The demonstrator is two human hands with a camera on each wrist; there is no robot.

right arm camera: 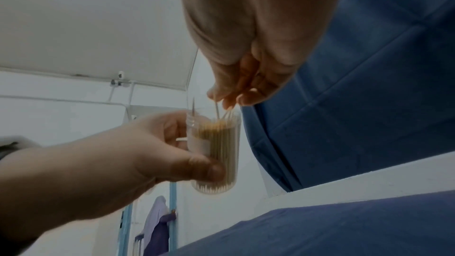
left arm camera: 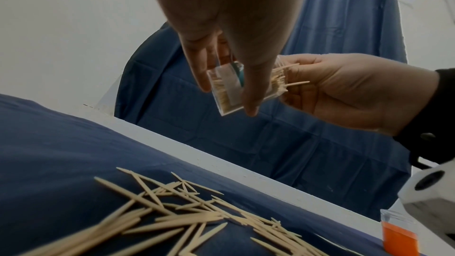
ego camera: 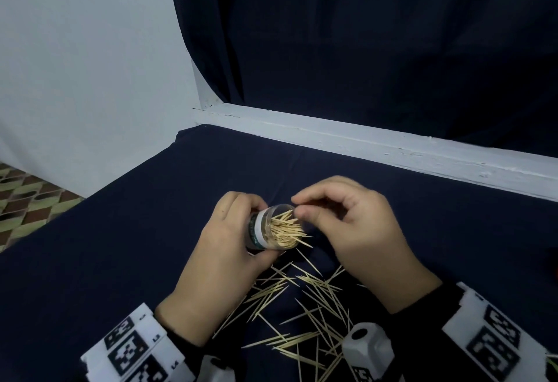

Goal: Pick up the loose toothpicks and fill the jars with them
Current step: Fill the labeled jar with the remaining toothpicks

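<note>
Left hand point(ego camera: 225, 248) grips the jar point(ego camera: 265, 228), its banded label unreadable, perhaps blurred.

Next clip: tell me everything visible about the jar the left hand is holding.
The jar is a small clear cylinder, plastic by its look, with a white-and-teal label band. It has no lid on and is packed with toothpicks, several poking past the rim. The left hand grips it above the table, tilted, mouth toward the right hand, whose fingertips are at the opening.

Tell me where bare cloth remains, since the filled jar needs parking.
Bare cloth lies left of the left hand, and between both hands and the white ledge. Crowded: loose toothpicks scattered under the hands, toward the wrists.
</note>
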